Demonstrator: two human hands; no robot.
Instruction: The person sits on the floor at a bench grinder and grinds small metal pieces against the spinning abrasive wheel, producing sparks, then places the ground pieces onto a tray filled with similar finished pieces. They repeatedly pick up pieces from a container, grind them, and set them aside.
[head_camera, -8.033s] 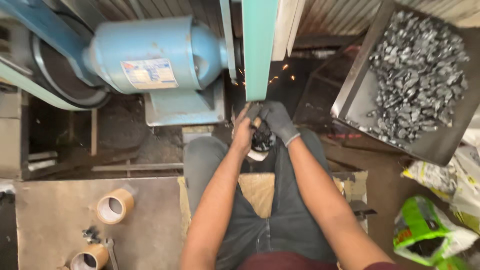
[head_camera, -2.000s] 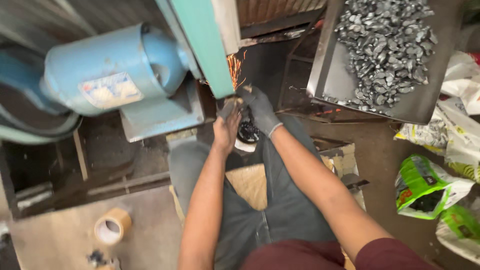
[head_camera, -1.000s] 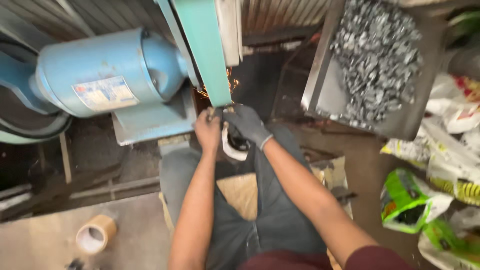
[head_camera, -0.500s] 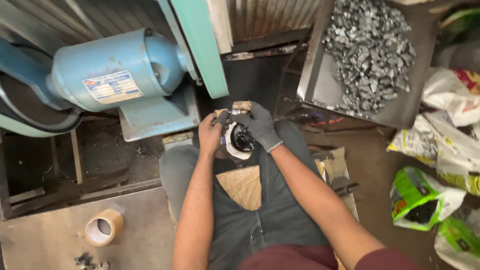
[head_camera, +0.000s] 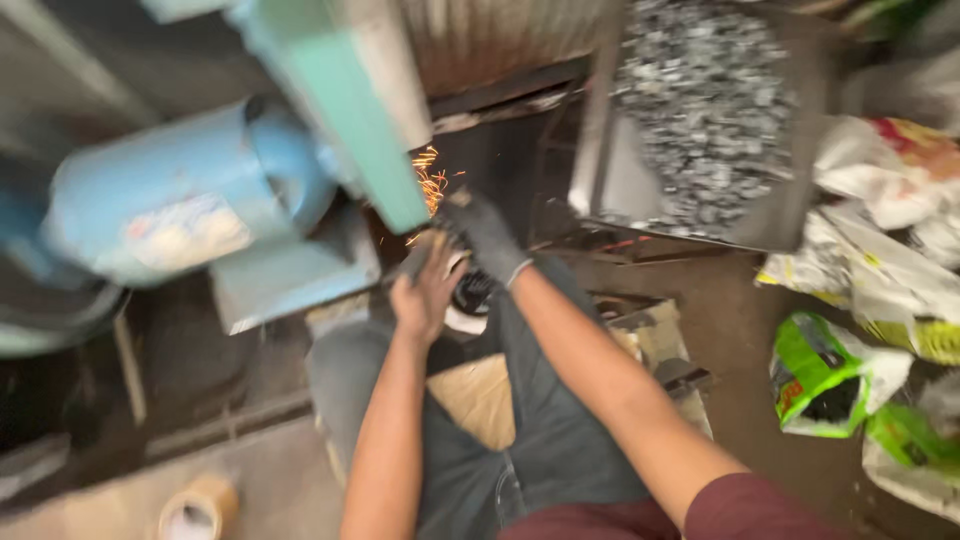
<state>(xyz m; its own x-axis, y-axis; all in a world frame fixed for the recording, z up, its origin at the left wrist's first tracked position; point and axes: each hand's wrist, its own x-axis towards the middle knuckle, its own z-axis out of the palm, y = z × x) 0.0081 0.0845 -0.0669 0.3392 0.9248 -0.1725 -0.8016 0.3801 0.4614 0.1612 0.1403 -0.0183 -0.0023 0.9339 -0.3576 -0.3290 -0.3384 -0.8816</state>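
Since half a second ago your hands have pushed forward and up again from over your lap, and orange sparks (head_camera: 430, 182) fly once more where they meet the green belt guard (head_camera: 345, 110). Your gloved right hand (head_camera: 487, 235) has its fingers curled together over the top of a small metal workpiece (head_camera: 432, 240), pressing it toward the grinder; the piece is mostly hidden and blurred, so you cannot read its shape. Your bare left hand (head_camera: 425, 292) sits just below, its fingers closed around the lower end, likely steadying the piece from underneath while the glove takes the side nearest the sparks.

Beneath your hands, a small white bowl (head_camera: 468, 300) rests between your knees, close under the grinding point. A piece of cardboard (head_camera: 480, 400) lies across your lap over the dark trousers. Left of the guard stands the blue electric motor (head_camera: 190, 215) on its pale base. To your right, a steel tray (head_camera: 600, 130) heaped with small grey metal parts (head_camera: 700, 110) tilts within arm's reach. Green and white plastic bags (head_camera: 830, 375) lie on the floor beyond, and a roll of tape (head_camera: 197, 508) sits at lower left.
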